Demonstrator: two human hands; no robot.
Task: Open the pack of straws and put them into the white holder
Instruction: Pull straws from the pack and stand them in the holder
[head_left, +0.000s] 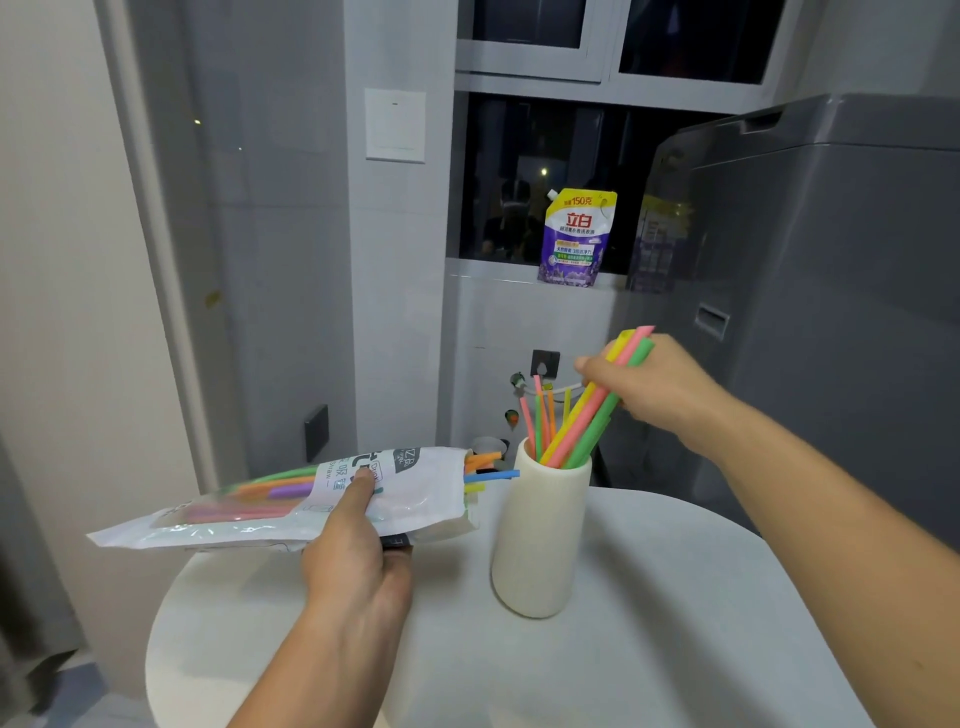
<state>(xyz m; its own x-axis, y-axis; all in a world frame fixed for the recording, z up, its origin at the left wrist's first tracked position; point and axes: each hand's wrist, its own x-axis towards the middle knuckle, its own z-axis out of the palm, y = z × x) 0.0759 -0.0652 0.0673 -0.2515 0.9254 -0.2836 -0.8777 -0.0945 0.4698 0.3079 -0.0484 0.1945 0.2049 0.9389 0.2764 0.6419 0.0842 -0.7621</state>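
Over the round white tabletop (649, 597), the left hand (358, 551) grips the opened straw pack (311, 499) while the right hand (657, 387) holds a tilted bunch of straws (592, 421), lower ends inside the white holder (540, 530).

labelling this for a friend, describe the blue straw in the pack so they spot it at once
Above the round white table, the left hand holds a flat white plastic straw pack, open mouth towards the tall white holder. The blue straw juts from that mouth between orange straws above and a yellow straw below, reaching furthest out.
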